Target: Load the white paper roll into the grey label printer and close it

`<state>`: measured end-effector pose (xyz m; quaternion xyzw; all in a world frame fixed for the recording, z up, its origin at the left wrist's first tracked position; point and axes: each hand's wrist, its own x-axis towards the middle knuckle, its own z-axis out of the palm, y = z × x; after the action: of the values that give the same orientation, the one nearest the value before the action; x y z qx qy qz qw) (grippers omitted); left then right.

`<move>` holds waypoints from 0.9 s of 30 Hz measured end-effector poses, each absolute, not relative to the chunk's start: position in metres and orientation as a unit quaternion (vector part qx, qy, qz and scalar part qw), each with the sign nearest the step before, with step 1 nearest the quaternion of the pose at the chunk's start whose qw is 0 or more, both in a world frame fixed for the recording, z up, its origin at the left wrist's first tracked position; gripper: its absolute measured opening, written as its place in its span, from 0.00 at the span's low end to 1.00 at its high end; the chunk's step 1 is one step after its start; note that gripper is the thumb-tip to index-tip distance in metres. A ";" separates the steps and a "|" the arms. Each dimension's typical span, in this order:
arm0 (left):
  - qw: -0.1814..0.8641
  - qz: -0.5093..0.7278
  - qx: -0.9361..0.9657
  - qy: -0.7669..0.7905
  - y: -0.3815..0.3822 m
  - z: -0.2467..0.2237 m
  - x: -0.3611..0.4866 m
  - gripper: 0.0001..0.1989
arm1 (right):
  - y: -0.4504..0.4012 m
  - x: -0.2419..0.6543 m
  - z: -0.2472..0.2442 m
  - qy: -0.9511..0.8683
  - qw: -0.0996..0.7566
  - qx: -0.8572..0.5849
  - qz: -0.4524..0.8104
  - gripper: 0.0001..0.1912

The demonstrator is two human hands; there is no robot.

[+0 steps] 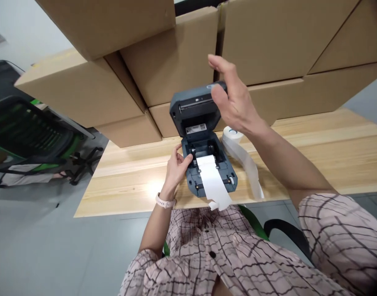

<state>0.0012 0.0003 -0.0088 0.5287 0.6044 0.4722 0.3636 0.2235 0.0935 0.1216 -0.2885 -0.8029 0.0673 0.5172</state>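
Note:
A dark grey label printer (193, 181) stands on the wooden table with its lid (194, 105) raised. White paper (212, 181) runs from inside the printer over its front edge and ends in a torn tip. My left hand (176, 166) grips the left side of the printer body, thumb on the rim. At the upper right corner of the lid is my right hand (234, 96), its thumb and fingers spread apart around that corner. Behind the printer's right side lies a white roll (232, 133), whose loose strip (246, 162) trails toward the table's front edge.
Cardboard boxes (182, 57) are stacked along the back of the wooden table (123, 181), close behind the lid. An office chair (31, 127) stands at the left, where part of a person's leg (34, 176) shows.

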 end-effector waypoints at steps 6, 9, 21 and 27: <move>0.375 0.462 0.543 0.593 -0.004 -0.023 -0.002 0.41 | 0.155 0.206 0.139 -0.786 0.488 -0.373 0.066 0.27; 0.384 0.468 0.540 0.585 -0.003 -0.023 -0.003 0.43 | 0.180 0.201 0.135 -0.784 0.487 -0.381 0.055 0.27; 0.387 0.480 0.536 0.577 -0.003 -0.022 -0.002 0.42 | 0.073 0.223 0.100 -0.930 0.186 -0.271 0.166 0.12; 0.375 0.482 0.537 0.581 0.000 -0.027 -0.002 0.41 | 0.080 0.223 0.072 -0.939 0.031 -0.261 0.223 0.10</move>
<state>-0.0024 -0.0001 -0.0269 0.5372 0.5811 0.4824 0.3755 0.2231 0.0800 0.0722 -0.2612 -0.9386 0.2232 0.0311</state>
